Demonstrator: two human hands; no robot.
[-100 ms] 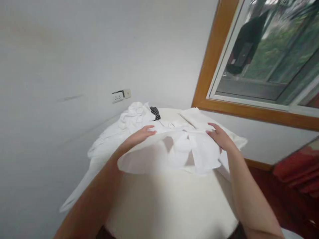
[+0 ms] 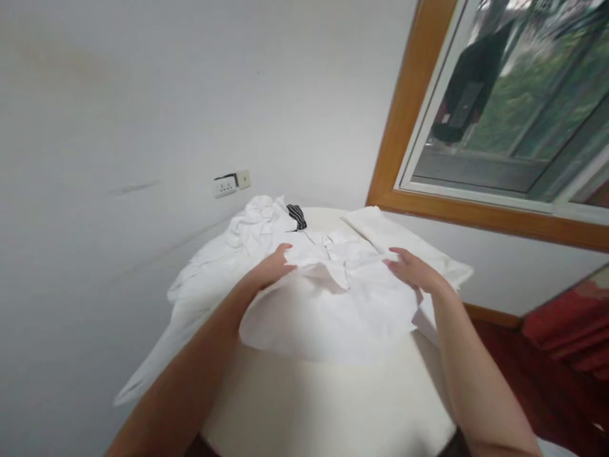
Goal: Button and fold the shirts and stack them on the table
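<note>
white cloth lies between left hand and right hand, long axis side to side, neither hand clearly nearer
fingers nearly closed, pinching its far edge at both ends; near part spreads over the pale surface, white heap by the wall, window at right

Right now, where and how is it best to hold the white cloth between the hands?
I would grip the cloth at both ends of its far edge, left hand from the left, right hand from the right: it spreads wide and limp, with loose folds mid-edge, so one central grip may bunch it.
</note>
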